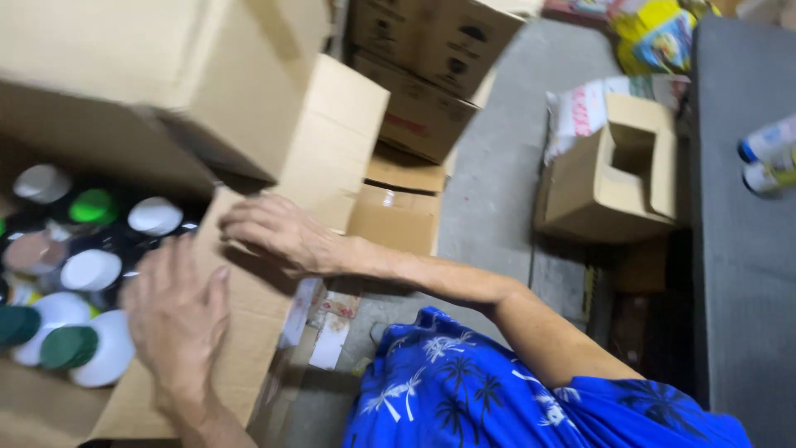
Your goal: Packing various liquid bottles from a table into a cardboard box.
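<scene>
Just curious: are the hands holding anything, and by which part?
Nothing is gripped. Both the left hand and right hand lie flat on the open brown cardboard box's flap.

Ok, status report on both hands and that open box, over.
Left hand flat on the open box's side flap. Right hand on the same flap, higher. Capped bottles upright inside. Upper flap overhangs them.

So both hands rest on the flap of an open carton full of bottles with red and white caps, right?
Not quite: in the head view the bottle caps are green and white, not red. The left hand and right hand do rest on the flap of the open carton.
</scene>
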